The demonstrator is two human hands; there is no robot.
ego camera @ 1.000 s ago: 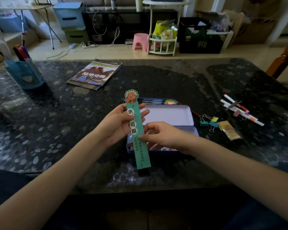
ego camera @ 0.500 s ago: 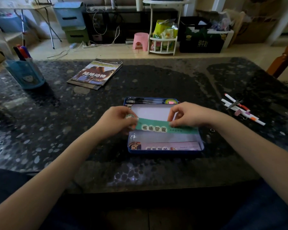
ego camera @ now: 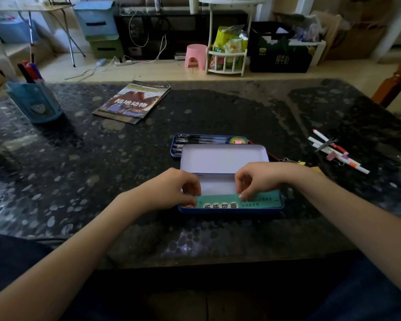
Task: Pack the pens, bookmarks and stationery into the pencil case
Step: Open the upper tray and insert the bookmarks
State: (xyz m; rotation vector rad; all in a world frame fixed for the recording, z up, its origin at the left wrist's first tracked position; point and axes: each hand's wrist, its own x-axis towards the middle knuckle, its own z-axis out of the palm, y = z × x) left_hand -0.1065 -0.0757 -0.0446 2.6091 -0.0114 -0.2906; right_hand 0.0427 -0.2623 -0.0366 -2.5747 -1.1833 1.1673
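Observation:
A blue tin pencil case point(ego camera: 229, 211) lies open in front of me, its pale lid point(ego camera: 222, 158) raised behind it. A green bookmark point(ego camera: 252, 201) lies lengthwise in the case along its near wall. My left hand point(ego camera: 171, 193) pinches the bookmark's left end. My right hand point(ego camera: 259, 179) presses curled fingertips down on its middle. Behind the lid sits a blue tray point(ego camera: 202, 141) with dark pens and a yellowish roll. White pens point(ego camera: 336, 150) lie loose at the right, with a clip among them.
A picture book point(ego camera: 134, 103) lies at the far left of the dark stone table point(ego camera: 79, 158). A blue pen holder point(ego camera: 36, 104) stands at the left edge. Small binder clips and a yellow item point(ego camera: 310, 166) peek out past my right wrist. A wooden chair point(ego camera: 396, 82) stands at the right.
The bookmark went from upright in both hands to flat and lengthwise, then down to the near wall of the case. Both hands followed it toward me.

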